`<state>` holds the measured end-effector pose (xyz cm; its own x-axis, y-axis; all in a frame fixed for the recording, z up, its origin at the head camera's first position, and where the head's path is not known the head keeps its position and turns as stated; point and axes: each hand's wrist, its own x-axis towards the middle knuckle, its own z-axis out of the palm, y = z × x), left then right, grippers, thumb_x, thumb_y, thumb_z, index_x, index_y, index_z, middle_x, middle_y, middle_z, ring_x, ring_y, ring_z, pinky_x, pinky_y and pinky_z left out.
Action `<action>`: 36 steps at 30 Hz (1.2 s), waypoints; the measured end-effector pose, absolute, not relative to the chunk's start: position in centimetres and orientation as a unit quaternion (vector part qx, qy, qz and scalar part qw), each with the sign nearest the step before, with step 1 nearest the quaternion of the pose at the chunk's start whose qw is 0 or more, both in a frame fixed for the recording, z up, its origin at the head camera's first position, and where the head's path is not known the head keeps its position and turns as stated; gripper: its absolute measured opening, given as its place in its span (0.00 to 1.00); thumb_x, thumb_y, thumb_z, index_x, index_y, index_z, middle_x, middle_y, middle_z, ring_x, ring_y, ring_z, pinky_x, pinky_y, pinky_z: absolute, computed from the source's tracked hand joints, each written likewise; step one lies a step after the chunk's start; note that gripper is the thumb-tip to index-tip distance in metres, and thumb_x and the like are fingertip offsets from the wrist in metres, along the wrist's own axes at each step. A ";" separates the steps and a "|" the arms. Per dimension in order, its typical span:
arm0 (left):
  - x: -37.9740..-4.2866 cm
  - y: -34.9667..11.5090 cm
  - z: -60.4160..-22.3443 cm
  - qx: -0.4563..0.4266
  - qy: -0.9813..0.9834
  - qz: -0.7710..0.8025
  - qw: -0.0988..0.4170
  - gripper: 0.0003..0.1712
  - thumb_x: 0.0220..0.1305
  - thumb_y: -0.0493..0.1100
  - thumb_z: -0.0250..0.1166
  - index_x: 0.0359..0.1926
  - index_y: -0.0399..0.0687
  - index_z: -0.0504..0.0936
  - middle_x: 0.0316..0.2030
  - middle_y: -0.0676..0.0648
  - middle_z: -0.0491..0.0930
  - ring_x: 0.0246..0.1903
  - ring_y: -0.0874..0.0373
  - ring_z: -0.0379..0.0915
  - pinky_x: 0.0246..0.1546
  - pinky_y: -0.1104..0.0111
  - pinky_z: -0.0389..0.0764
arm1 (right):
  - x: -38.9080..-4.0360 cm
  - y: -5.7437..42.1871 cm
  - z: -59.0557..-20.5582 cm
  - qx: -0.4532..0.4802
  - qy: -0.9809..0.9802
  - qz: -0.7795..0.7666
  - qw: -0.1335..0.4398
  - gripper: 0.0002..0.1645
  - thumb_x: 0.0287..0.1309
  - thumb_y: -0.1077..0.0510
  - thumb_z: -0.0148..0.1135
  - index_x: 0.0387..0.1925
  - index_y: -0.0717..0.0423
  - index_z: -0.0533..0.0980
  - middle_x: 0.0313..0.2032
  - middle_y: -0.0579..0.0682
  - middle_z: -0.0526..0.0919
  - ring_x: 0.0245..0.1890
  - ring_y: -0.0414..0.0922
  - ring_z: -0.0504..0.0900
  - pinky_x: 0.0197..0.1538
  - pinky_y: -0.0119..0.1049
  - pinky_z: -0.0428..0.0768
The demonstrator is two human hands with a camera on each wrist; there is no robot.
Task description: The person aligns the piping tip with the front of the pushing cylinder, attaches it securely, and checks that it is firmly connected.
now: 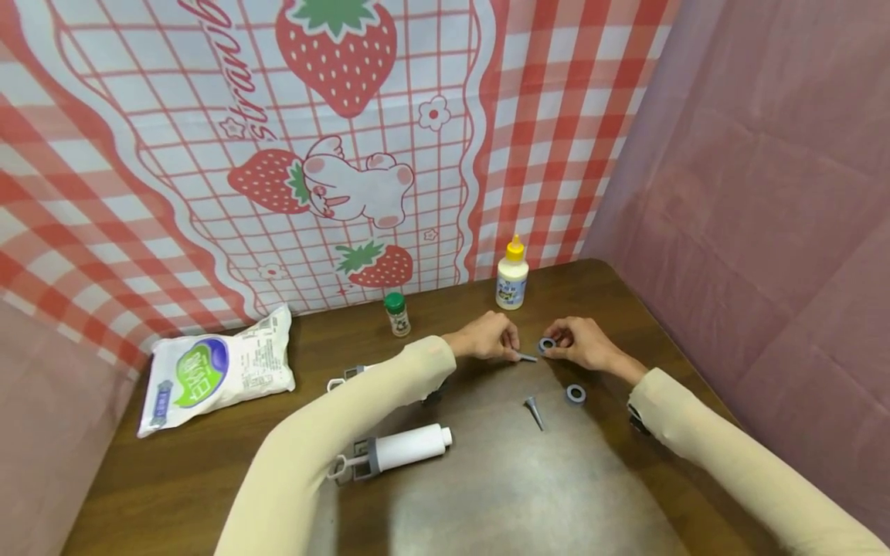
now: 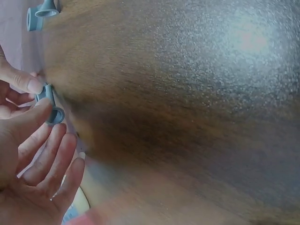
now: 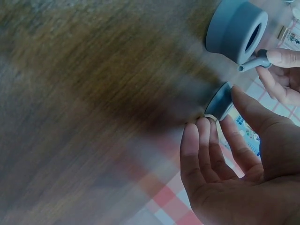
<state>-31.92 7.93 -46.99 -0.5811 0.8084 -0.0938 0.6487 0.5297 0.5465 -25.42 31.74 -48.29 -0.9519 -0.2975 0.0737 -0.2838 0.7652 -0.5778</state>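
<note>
My left hand [image 1: 487,337] pinches a small grey tapered nozzle [image 3: 253,63] between thumb and fingers, its thin end towards the right. Facing it across a narrow gap, my right hand [image 1: 584,344] holds a grey ring-shaped cap [image 1: 541,347] by its edge, just above the table. The left wrist view shows the nozzle's flared opening [image 2: 57,116] close to that cap. A second grey nozzle [image 1: 535,413] lies on the wood nearer to me, and a second grey ring cap [image 1: 568,397] lies to its right.
A white-barrelled syringe-like tool [image 1: 410,448] with a grey handle lies left of centre; another is partly hidden behind my left sleeve. At the back stand a yellow-capped bottle [image 1: 511,286] and a green-lidded jar [image 1: 399,318]. A white packet [image 1: 219,371] lies far left.
</note>
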 end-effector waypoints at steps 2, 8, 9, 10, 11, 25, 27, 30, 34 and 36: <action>-31.8 7.7 -46.9 0.422 0.859 0.239 0.167 0.09 0.63 0.44 0.77 0.38 0.44 0.90 0.36 0.47 0.92 0.34 0.62 0.85 0.36 0.79 0.81 | -25.4 31.7 -48.3 -0.159 0.939 -0.304 0.009 0.16 0.54 0.60 0.79 0.43 0.64 0.85 0.35 0.57 0.89 0.32 0.40 0.84 0.37 0.31 0.81; -31.6 7.1 -46.7 0.417 0.860 0.254 0.150 0.09 0.63 0.44 0.76 0.38 0.44 0.90 0.36 0.47 0.92 0.35 0.60 0.87 0.37 0.80 0.82 | -25.3 31.6 -48.1 -0.159 0.938 -0.308 0.008 0.16 0.56 0.59 0.78 0.43 0.64 0.85 0.36 0.57 0.89 0.32 0.41 0.85 0.37 0.31 0.81; -31.6 7.0 -46.6 0.416 0.859 0.259 0.148 0.09 0.63 0.44 0.76 0.39 0.43 0.90 0.36 0.46 0.92 0.36 0.59 0.88 0.37 0.80 0.82 | -25.3 31.6 -48.1 -0.155 0.939 -0.308 0.010 0.16 0.56 0.58 0.78 0.43 0.64 0.85 0.36 0.57 0.89 0.32 0.41 0.85 0.37 0.31 0.81; -31.5 6.9 -46.5 0.415 0.857 0.266 0.148 0.09 0.63 0.43 0.76 0.40 0.43 0.90 0.37 0.45 0.92 0.36 0.58 0.88 0.37 0.80 0.82 | -25.3 31.6 -48.1 -0.152 0.939 -0.308 0.011 0.16 0.56 0.58 0.78 0.42 0.64 0.85 0.36 0.57 0.89 0.32 0.42 0.86 0.37 0.31 0.82; -31.5 6.8 -46.4 0.415 0.856 0.272 0.146 0.09 0.63 0.42 0.77 0.40 0.42 0.90 0.37 0.45 0.92 0.37 0.57 0.89 0.37 0.80 0.83 | -25.3 31.6 -48.1 -0.150 0.939 -0.308 0.012 0.15 0.57 0.58 0.78 0.42 0.63 0.85 0.35 0.56 0.89 0.32 0.42 0.86 0.37 0.31 0.82; -31.2 5.2 -45.2 0.374 0.843 0.356 0.149 0.09 0.61 0.39 0.77 0.43 0.43 0.91 0.39 0.44 0.92 0.39 0.56 0.88 0.41 0.77 0.83 | -24.4 31.7 -47.5 -0.124 0.932 -0.340 -0.001 0.15 0.58 0.53 0.78 0.40 0.60 0.86 0.33 0.54 0.90 0.31 0.41 0.87 0.35 0.29 0.83; -31.1 4.8 -45.1 0.368 0.842 0.366 0.151 0.10 0.62 0.38 0.76 0.44 0.42 0.91 0.40 0.43 0.92 0.40 0.54 0.89 0.41 0.77 0.84 | -24.2 31.6 -47.3 -0.124 0.929 -0.348 -0.002 0.15 0.58 0.52 0.78 0.39 0.60 0.86 0.33 0.54 0.90 0.31 0.40 0.87 0.36 0.29 0.84; -30.9 4.3 -44.8 0.359 0.842 0.373 0.147 0.10 0.64 0.37 0.74 0.46 0.42 0.91 0.42 0.42 0.92 0.42 0.53 0.89 0.42 0.76 0.85 | -23.8 31.4 -47.1 -0.119 0.925 -0.361 -0.006 0.16 0.56 0.51 0.79 0.39 0.58 0.85 0.33 0.53 0.91 0.31 0.38 0.88 0.36 0.28 0.84; -30.4 3.8 -44.3 0.352 0.841 0.389 0.134 0.10 0.66 0.37 0.72 0.48 0.42 0.90 0.43 0.42 0.92 0.43 0.52 0.90 0.44 0.75 0.85 | -23.3 31.0 -46.5 -0.115 0.912 -0.392 -0.016 0.17 0.54 0.53 0.80 0.39 0.59 0.84 0.34 0.54 0.91 0.31 0.35 0.88 0.36 0.26 0.83; -30.1 3.6 -44.0 0.348 0.839 0.399 0.128 0.11 0.66 0.37 0.72 0.48 0.42 0.90 0.44 0.42 0.92 0.43 0.52 0.90 0.44 0.74 0.86 | -23.0 30.7 -46.2 -0.119 0.902 -0.414 -0.020 0.17 0.55 0.55 0.80 0.41 0.60 0.84 0.35 0.56 0.91 0.32 0.34 0.88 0.36 0.26 0.83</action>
<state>-30.13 3.58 -43.99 -0.7247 0.6861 0.0639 0.4823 0.4388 0.7582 -22.98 30.74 -46.16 -0.9710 -0.1975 0.1349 -0.2311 0.6293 -0.7420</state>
